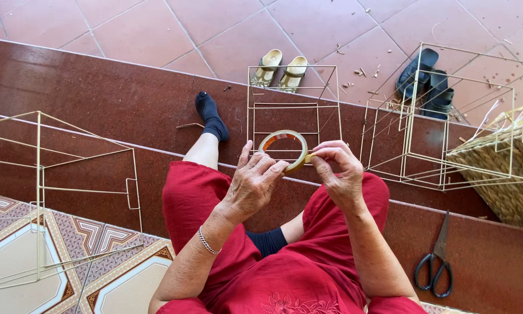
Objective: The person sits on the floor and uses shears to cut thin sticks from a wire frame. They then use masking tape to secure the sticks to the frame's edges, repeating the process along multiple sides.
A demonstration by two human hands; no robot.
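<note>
The left hand (251, 185) grips the tape roll (283, 150), hiding its near-left rim; right hand (338, 168) fingers pinch its right edge. Its open hole faces up.

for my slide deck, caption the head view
Seated person's left hand holds a tape roll while right hand picks its end.

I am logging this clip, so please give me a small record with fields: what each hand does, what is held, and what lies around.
left hand: grips the roll of tape from the side
right hand: pinches the rim of the roll, fingertips together
posture: seated on a step, red clothes, dark socks
in front: thin wire frame, tan sandals
right side: black scissors on the step, woven basket, dark sandals
left side: larger wire frame
</note>
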